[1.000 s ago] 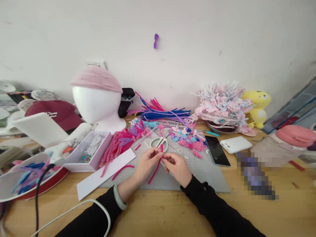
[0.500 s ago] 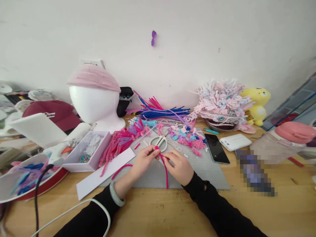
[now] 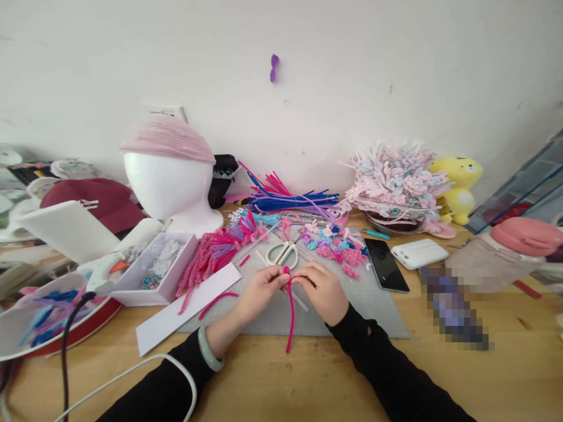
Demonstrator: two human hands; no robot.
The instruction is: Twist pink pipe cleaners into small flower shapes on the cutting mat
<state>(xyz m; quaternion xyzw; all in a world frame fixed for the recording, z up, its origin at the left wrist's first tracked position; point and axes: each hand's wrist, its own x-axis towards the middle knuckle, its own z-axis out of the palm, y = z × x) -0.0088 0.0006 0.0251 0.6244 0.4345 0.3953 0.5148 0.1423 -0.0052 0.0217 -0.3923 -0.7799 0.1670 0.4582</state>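
The pink fuzzy stick (image 3: 290,313) has swung. A moment ago its tail pointed a bit to the right, and now it hangs straight down toward the person. The left hand (image 3: 259,291) and the right hand (image 3: 324,291) both pinch its bent top, thumbs and fingertips closed tight, side by side. They are over the gray mat (image 3: 378,313). The scissors (image 3: 284,253) lie just behind the hands, near little pink and blue flowers (image 3: 336,249).
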